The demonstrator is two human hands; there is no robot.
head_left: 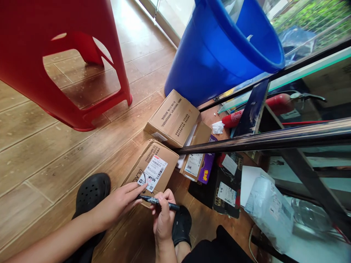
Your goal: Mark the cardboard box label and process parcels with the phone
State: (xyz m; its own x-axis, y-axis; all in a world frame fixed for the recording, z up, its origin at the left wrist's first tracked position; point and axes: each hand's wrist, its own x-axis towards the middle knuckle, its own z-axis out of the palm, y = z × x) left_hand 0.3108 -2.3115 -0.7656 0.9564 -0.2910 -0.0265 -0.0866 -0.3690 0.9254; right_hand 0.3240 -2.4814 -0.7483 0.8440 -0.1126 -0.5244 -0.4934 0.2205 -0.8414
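Note:
A black marker [151, 199] lies sideways in my right hand [164, 215], pinched between thumb and fingers. Its left end meets the fingers of my left hand [124, 199]; whether they grip that end is hidden. The left fingers are stretched out, with the fingertips at the lower edge of a white shipping label [154, 172]. Dark handwriting and printed barcodes show on this label. It is stuck on a brown cardboard box [168, 160] that lies on the floor in front of me, with large black print on its top.
A larger cardboard box [175, 117] lies beyond, against a blue bin [208, 54]. Labelled parcels, including a purple box [207, 164] and a black box [223, 197], stand to the right by a dark-framed glass rack [274, 137]. A red stool [109, 102] stands left; a fire extinguisher [279, 104] lies right.

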